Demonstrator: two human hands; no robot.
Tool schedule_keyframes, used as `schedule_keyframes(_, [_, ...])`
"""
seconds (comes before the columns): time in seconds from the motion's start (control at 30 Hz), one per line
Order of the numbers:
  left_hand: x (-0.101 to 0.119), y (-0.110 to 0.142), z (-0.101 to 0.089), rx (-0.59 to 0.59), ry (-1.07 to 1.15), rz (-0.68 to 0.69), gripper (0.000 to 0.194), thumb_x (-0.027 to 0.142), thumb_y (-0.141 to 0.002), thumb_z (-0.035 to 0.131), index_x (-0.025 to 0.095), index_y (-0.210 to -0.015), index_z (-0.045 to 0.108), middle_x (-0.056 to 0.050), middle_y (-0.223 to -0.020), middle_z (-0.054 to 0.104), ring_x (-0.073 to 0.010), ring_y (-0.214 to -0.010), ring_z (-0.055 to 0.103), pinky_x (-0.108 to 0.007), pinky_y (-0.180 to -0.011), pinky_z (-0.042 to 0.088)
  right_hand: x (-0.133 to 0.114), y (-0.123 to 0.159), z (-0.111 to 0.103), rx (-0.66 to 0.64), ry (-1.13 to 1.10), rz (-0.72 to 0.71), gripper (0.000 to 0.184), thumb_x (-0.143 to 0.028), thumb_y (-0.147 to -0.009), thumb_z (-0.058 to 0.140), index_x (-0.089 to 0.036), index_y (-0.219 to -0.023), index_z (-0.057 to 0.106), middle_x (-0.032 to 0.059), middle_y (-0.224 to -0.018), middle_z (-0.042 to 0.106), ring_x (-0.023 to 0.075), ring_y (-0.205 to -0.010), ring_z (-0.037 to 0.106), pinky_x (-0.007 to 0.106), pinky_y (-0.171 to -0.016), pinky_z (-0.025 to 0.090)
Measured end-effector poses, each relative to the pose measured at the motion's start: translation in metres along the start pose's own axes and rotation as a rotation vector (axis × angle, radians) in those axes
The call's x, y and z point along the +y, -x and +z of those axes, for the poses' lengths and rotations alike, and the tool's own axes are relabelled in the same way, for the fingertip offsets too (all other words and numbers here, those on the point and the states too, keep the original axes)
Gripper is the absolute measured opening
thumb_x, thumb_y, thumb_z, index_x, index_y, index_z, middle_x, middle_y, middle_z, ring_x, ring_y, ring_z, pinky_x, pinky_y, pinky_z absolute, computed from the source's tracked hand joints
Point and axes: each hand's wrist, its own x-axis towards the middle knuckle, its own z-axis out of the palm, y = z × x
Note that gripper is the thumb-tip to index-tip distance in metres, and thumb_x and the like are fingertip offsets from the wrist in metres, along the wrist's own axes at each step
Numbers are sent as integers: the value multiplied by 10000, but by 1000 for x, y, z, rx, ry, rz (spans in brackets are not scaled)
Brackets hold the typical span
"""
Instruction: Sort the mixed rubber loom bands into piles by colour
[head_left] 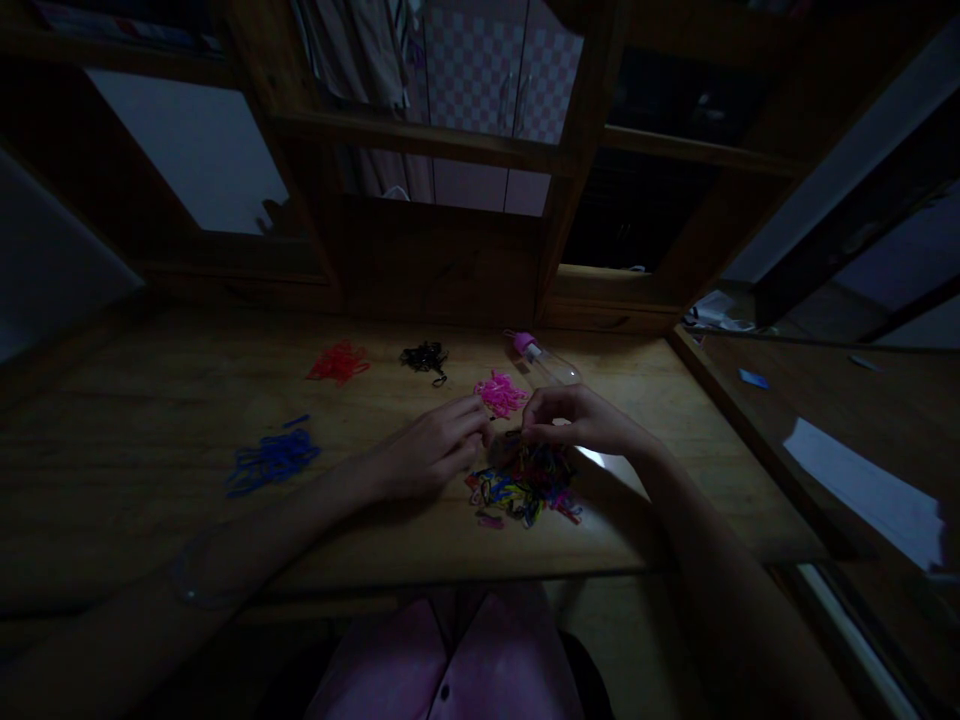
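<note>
many loops [511, 492], long axes every way

Wooden desk [420, 545], multicoloured heap [517, 490] (small loops), blue pile [277, 458] at its nine o'clock, red pile [340, 364] ten, black pile [424, 355] eleven, pink pile [501, 394] and bottle [550, 366] twelve

Hands [439, 445] [581, 418] over multicoloured pile [517, 495], near pink pile [501, 394].
</note>
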Motion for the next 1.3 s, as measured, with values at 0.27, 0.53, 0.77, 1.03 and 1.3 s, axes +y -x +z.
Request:
schedule_keyframes(0.27, [-3,-3,5,133,76,5,120,256,-958,546,174,-944,632,-40,-940,582,-151,-888,573,-266,-792,460,0,-5,11,-8,-8,-31,229,-370,-836,703,-159,-923,677,49,-898,703,155,-816,652,311,-781,526])
schedule_keyframes(0.53, [-7,-3,4,291,109,66,122,204,-906,631,200,-1008,698,-28,-952,695,-135,-883,654,-252,-815,511,-2,-7,14,20,-2,-81,213,-362,-832,714,-162,-901,688,41,-878,699,151,-800,648,302,-767,523])
schedule_keyframes(0.77, [-7,-1,7,336,58,68,291,335,-783,766,219,-1047,725,-35,-1016,738,-181,-941,691,-290,-851,544,3,-9,22,82,-240,-63,208,-306,-795,761,-159,-916,676,36,-856,723,148,-789,689,293,-755,553])
schedule_keyframes(1.03, [-5,-1,7,424,129,-57,158,309,-851,706,235,-984,748,-9,-935,747,-151,-872,693,-252,-823,536,2,-15,35,203,-306,-82,233,-352,-767,790,-160,-873,713,49,-841,746,171,-774,714,296,-735,576])
schedule_keyframes(1.3, [-19,-6,-7,469,136,-270,194,341,-892,635,209,-981,744,-42,-974,729,-173,-878,687,-278,-786,551,-9,-12,21,438,-200,-107,233,-393,-869,682,-166,-840,727,44,-754,711,160,-710,673,307,-710,538])
